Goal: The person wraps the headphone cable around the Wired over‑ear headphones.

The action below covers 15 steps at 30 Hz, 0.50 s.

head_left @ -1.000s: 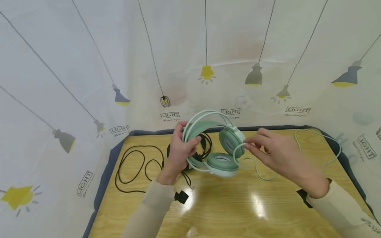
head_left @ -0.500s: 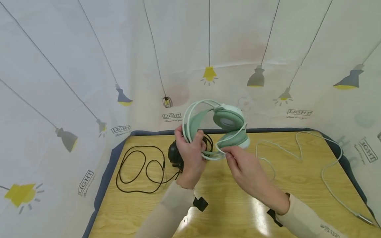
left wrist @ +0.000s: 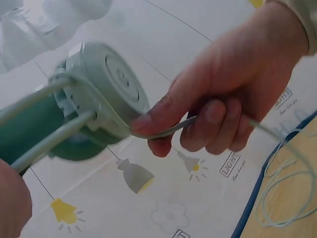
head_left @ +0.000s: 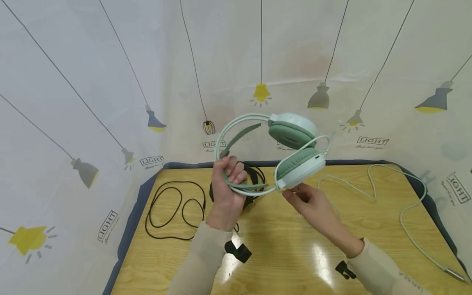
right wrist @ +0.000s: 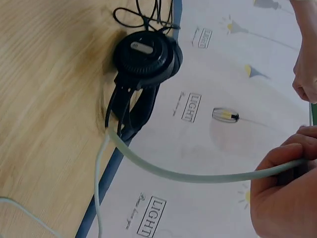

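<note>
Winding of the slim pale-green cable (right wrist: 198, 178) is judged barely begun: one pass crosses, a long run is left loose.
Mint-green plastic over-ear headphones (head_left: 289, 135) are held above the pale wooden table (head_left: 276, 254), clasped in the left hand's (head_left: 225, 190) curled fingers; the cable is pinched by the right hand (left wrist: 223, 94). The silver plug (head_left: 454, 274) is shown only from the head, the black over-ear headphones (right wrist: 143, 67) most fully from the right wrist.

headphones (head_left: 303, 169) are above the table (head_left: 280, 254), right of a cable (head_left: 204, 203).
</note>
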Available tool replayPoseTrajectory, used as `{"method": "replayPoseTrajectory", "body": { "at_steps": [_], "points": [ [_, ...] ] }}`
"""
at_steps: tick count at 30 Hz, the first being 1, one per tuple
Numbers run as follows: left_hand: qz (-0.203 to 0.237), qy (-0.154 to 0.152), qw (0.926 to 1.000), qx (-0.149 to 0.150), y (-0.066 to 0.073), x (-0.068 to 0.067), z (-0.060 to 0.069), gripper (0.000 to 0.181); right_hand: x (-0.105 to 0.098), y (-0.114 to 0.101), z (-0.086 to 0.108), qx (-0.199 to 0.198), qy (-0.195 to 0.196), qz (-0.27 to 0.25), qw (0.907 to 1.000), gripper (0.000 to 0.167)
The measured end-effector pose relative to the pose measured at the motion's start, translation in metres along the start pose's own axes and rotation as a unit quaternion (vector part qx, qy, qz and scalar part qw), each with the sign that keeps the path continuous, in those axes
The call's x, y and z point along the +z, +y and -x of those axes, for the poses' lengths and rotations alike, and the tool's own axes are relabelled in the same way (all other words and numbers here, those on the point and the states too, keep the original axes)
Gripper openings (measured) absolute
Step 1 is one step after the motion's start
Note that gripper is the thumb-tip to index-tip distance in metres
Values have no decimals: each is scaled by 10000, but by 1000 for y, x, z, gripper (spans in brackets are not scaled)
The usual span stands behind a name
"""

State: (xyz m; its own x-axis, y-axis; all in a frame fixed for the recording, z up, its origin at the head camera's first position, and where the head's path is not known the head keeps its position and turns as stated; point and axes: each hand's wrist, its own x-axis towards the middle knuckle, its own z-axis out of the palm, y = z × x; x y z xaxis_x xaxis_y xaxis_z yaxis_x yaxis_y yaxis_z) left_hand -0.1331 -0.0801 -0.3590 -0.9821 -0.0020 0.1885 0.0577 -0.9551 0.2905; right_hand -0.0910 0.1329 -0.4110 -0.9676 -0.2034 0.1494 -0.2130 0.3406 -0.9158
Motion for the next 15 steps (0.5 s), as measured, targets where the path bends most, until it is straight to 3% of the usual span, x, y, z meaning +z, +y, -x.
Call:
{"method": "replayPoseTrajectory", "body": {
  "at_steps": [3,7,10,15],
  "points": [
    [586,-194,9966,-554,2,-1,1,16,-4,11,-4,-302,-122,42,9995,16],
    [873,-235,9921,-874,4,-2,2,23,-11,29,-9,-730,-715,-399,9940,22],
    [1080,-175,9876,-1127,5,-2,2,22,-19,38,-11,-890,-1354,-872,9829,28],
    [1537,-126,9732,-1708,9,-4,2,24,-27,46,-15,-1027,-2077,-1339,9635,15]
  ]
}}
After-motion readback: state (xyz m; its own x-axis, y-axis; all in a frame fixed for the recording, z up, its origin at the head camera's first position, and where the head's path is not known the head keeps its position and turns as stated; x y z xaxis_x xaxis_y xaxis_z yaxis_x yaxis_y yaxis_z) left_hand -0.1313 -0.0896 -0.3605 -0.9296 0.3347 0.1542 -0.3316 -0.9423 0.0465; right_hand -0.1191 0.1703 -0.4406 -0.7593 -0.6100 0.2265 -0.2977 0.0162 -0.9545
